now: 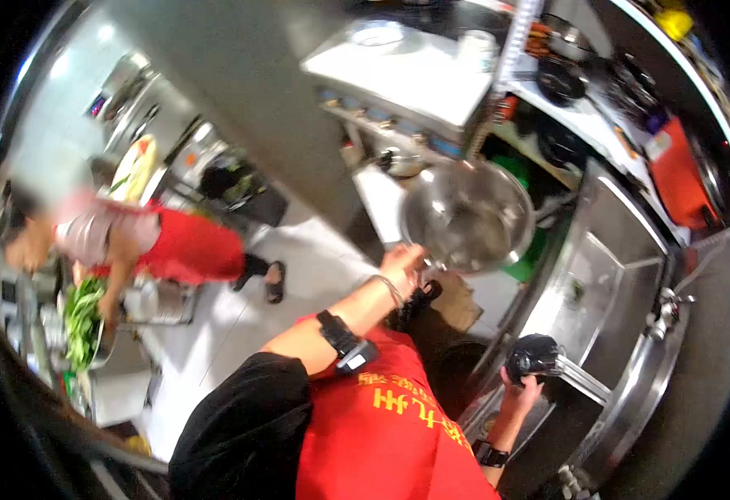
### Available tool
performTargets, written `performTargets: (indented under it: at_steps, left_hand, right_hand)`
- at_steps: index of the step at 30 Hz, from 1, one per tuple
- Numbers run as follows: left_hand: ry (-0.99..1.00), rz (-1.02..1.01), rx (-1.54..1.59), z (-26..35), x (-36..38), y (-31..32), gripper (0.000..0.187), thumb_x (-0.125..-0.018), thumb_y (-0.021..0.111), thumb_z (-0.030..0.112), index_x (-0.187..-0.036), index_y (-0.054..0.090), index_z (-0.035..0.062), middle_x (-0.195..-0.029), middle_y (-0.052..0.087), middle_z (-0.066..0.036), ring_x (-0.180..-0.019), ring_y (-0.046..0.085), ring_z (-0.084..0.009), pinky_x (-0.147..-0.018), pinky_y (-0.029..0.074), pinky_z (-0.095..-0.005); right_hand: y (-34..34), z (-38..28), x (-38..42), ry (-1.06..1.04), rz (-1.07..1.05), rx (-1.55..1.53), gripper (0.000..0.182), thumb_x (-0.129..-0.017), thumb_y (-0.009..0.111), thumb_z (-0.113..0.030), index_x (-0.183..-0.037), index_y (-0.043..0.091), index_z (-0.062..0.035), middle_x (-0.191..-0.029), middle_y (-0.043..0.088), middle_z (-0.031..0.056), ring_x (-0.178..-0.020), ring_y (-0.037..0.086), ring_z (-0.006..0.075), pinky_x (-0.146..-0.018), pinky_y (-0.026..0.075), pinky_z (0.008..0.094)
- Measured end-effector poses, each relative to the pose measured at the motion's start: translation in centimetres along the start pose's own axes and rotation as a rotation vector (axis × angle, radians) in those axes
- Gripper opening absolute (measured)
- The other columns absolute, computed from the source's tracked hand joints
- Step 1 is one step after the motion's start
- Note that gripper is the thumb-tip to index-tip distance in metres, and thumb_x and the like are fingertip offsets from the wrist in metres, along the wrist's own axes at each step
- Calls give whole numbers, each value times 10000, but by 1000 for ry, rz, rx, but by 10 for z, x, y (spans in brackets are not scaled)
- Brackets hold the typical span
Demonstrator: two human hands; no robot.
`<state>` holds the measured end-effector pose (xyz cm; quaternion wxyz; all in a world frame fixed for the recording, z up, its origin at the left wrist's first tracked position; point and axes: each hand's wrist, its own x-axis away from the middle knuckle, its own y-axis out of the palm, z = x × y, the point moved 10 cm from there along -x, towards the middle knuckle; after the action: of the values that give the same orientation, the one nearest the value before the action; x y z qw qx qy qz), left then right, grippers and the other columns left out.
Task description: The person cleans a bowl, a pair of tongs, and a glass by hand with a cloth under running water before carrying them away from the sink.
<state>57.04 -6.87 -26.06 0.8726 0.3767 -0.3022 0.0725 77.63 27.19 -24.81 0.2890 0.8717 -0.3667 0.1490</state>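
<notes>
Standing at the far left, a co-worker in a red apron bends over a metal tub of leafy greens, one hand down among the leaves. Pale floor tiles stretch from that person's dark sandals toward the middle of the room, where a grey wall or pillar rises. Beyond it, a white-topped counter carries a small container, and shelves of dark pans run along the upper right.

Near the centre, the person's own left hand grips the near rim of a large stainless-steel bowl, fingers curled over the edge; the bowl is tilted, its shiny inside facing the camera, held above the floor just beside the sink unit. A black band sits on that forearm, and the wearer's red apron with yellow characters fills the lower middle.

Further right, the right hand wraps around a dark rounded object at the near edge of the stainless-steel sink; what it is I cannot tell, and the fingers are mostly hidden behind it. A tap stands at the sink's right side, and an orange-red container sits beyond.
</notes>
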Motion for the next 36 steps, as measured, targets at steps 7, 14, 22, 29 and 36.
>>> performTargets:
  at_steps: [7,14,22,29,36]
  left_hand:
    - [-82,216,-412,-3,134,-128,220,-790,571,142,-982,514,52,-794,584,-44,-596,549,-114,-455,460,-250]
    - [204,200,-479,33,208,-246,254,-738,517,46,-989,533,11,-848,575,-23,-763,531,-98,-692,442,-240]
    - [80,552,-330,5,280,-387,297,-747,510,118,-1011,519,-17,-785,583,-52,-651,538,-109,-555,458,-258]
    - [68,874,-255,-31,376,-484,251,-744,486,210,-771,571,-24,-613,570,-108,-456,510,-151,-396,386,-275]
    - [278,1077,373,-36,454,-526,238,-787,458,274,-794,553,56,-716,597,-74,-615,561,-169,-498,457,-270]
  right_hand:
    - [28,40,43,92,-24,187,612,-629,440,-13,-1218,373,-163,-1065,489,104,-898,529,299,-699,494,476]
    - [98,104,78,248,-353,254,568,-740,421,4,-1263,320,-193,-1130,449,55,-973,487,199,-792,440,522]
    - [149,193,106,407,-482,401,814,-668,494,51,-1372,148,-168,-1264,321,143,-1080,412,290,-883,381,419]
    - [186,260,132,510,-708,584,751,-582,423,100,-1295,309,-106,-1091,452,71,-978,472,207,-830,420,333]
    - [213,349,181,635,-983,672,803,-577,483,38,-1331,242,-98,-1191,417,111,-1059,429,256,-880,384,358]
